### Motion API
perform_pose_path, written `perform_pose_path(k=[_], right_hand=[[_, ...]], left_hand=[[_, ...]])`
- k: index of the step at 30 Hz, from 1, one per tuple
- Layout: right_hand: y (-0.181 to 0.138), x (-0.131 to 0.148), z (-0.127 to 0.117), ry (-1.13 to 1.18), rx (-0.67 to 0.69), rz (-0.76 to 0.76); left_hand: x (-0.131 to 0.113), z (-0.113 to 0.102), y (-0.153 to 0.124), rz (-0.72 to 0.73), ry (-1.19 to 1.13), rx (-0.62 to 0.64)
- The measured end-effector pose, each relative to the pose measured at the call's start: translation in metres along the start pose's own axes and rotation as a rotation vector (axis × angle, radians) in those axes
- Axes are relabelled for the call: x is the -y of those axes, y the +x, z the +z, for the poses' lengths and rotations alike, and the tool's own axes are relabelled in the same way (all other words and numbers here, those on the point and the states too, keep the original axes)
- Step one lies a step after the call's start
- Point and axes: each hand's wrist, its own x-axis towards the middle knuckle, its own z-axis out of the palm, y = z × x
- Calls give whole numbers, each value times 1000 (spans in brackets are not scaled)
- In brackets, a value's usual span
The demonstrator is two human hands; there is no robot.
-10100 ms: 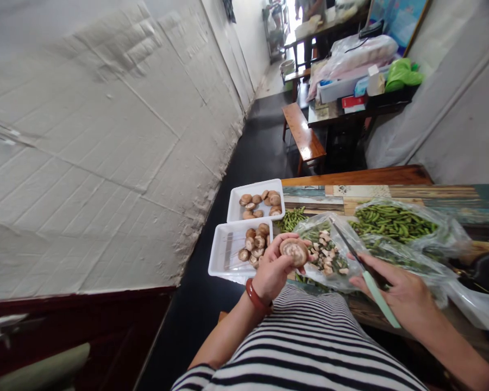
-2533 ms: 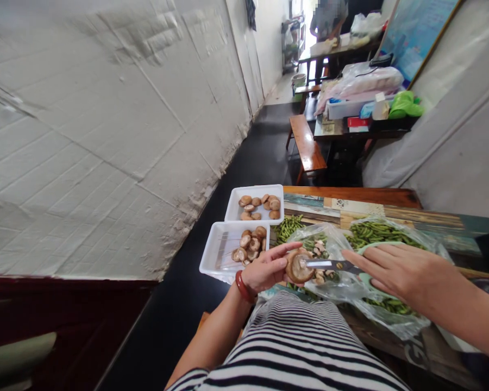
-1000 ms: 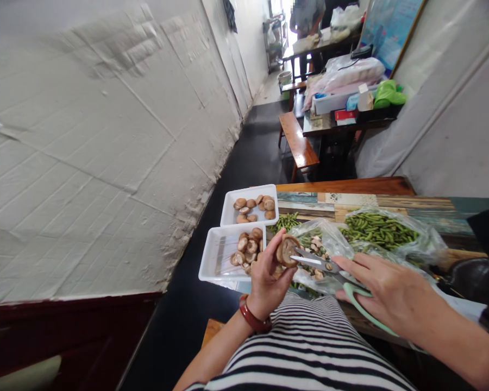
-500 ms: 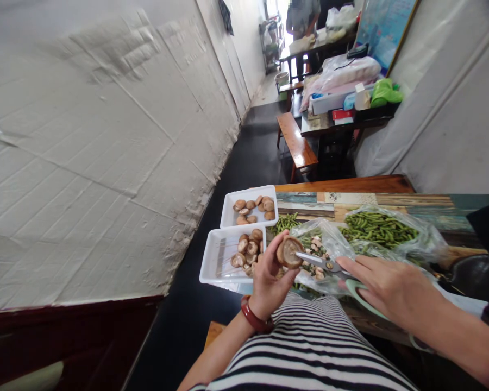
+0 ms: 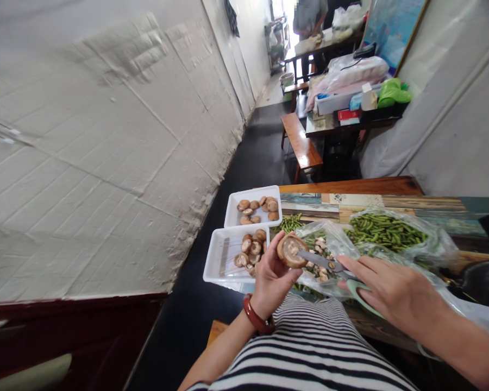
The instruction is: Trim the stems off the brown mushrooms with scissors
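Observation:
My left hand (image 5: 271, 277) pinches a brown mushroom (image 5: 291, 250) gill-side up, just above my lap. My right hand (image 5: 393, 290) grips scissors (image 5: 325, 263) with pale green handles, and the blades touch the mushroom's underside. Right behind the mushroom lies a clear plastic bag (image 5: 330, 255) holding cut stem pieces. Two white trays stand to the left: the near tray (image 5: 224, 260) and the far tray (image 5: 238, 209) both hold mushrooms.
Bags of green pods (image 5: 385, 231) lie on the patterned wooden table (image 5: 391, 201). A dark pan (image 5: 483, 277) sits at the right edge. A tiled wall runs along the left. Beyond are a bench (image 5: 301, 144), a cluttered table and a person at the far end.
My left hand has turned the mushroom slightly and kept hold of it. The scissor blades stay against its underside, and my right hand has barely shifted.

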Motion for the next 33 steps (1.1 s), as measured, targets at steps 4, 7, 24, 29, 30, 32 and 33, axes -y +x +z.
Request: perform_pose_path(k=[4, 7, 24, 29, 30, 32, 33], right_hand=[[-4, -4, 4, 18, 36, -32], [-1, 1, 5, 163, 49, 39], [-66, -11, 64, 279, -20, 350], [-70, -8, 79, 376, 134, 568], [-64, -4, 79, 457, 123, 642], [-44, 8, 77, 684, 49, 777], [-32, 15, 74, 843, -23, 828]], left_hand=[[6, 1, -2, 4, 26, -25], [9, 2, -3, -40, -16, 10], [10, -12, 1, -139, -178, 106], [12, -13, 3, -184, -184, 73], [12, -13, 3, -202, -191, 76], [14, -11, 4, -237, -209, 97], [15, -9, 5, -250, -217, 112]])
